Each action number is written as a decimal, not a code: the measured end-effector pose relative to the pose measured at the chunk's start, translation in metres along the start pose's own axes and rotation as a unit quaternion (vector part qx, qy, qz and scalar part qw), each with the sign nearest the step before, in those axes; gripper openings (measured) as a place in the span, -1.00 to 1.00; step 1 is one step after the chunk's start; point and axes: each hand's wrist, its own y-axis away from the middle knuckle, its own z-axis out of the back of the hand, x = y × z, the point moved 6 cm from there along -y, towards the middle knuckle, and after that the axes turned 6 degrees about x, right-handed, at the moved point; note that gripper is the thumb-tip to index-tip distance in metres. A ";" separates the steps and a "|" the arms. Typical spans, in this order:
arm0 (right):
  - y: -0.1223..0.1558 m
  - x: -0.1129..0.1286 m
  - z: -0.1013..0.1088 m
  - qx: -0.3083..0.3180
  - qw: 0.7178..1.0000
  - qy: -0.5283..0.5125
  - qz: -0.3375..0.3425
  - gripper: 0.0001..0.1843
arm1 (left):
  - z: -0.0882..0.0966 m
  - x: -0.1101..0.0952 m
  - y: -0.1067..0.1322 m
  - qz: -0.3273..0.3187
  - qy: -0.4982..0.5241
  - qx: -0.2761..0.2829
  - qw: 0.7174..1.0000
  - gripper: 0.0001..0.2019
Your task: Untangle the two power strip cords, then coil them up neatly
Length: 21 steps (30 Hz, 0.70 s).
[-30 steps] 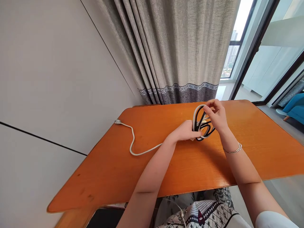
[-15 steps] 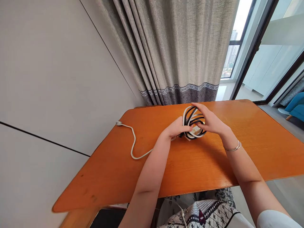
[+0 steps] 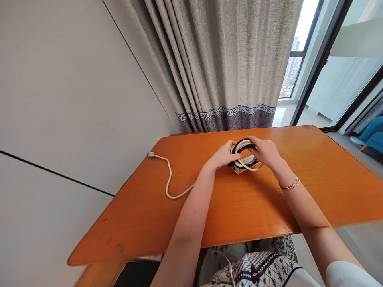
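A coil of black and white cables (image 3: 245,144) is held between my two hands over the far middle of the table. My left hand (image 3: 224,155) grips the coil's left side, thumb across the loops. On the right side, my right hand (image 3: 265,151) closes its fingers and thumb around the loops. Beneath and inside the coil sits a pale, box-like piece (image 3: 239,169), mostly hidden by the cables. A white cord (image 3: 170,175) curves over the table to the left and ends in a white plug (image 3: 151,154); its other end passes behind my left forearm.
The orange wooden table (image 3: 143,223) stands against a grey wall panel (image 3: 60,99). A grey curtain (image 3: 233,59) hangs behind its far edge. At right are a glass door frame (image 3: 323,59) and a blue chair (image 3: 374,135).
My right hand has moved slightly down and closed over the loops. The coil has been drawn tighter and flatter, and the pale piece beneath shows more.
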 end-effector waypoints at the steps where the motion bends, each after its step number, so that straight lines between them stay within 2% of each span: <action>1: 0.000 -0.001 0.000 -0.002 1.000 -0.001 -0.015 -0.55 | 0.002 -0.001 0.001 0.002 -0.011 -0.020 1.000 -0.45; 3: -0.001 -0.004 -0.001 -0.002 0.999 -0.012 -0.042 -0.52 | 0.003 -0.006 0.004 -0.012 -0.060 -0.056 0.997 -0.31; 5: -0.001 -0.007 -0.001 -0.002 0.997 -0.033 -0.065 -0.51 | 0.004 -0.017 0.009 -0.041 -0.127 -0.109 0.985 -0.26; 7: -0.001 -0.009 0.000 -0.002 0.994 -0.064 -0.084 -0.52 | 0.001 -0.030 0.017 -0.082 -0.201 -0.175 0.960 -0.31; 9: -0.001 -0.010 0.000 -0.002 0.991 -0.094 -0.097 -0.52 | -0.011 -0.043 0.024 -0.129 -0.288 -0.222 0.923 -0.46; 12: -0.001 -0.011 0.001 -0.009 0.987 -0.114 -0.111 -0.49 | -0.037 -0.053 0.027 -0.163 -0.406 -0.209 0.874 -0.73; 15: 0.000 -0.012 0.001 -0.013 0.981 -0.141 -0.136 -0.45 | -0.048 -0.051 0.025 -0.150 -0.459 -0.183 0.856 -0.90; 17: 0.001 -0.013 0.000 -0.012 0.973 -0.176 -0.150 -0.44 | -0.047 -0.050 0.024 -0.144 -0.473 -0.181 0.850 -0.91; 21: 0.002 -0.014 -0.001 -0.011 0.958 -0.233 -0.168 -0.43 | -0.040 -0.046 0.021 -0.147 -0.491 -0.161 0.843 -0.78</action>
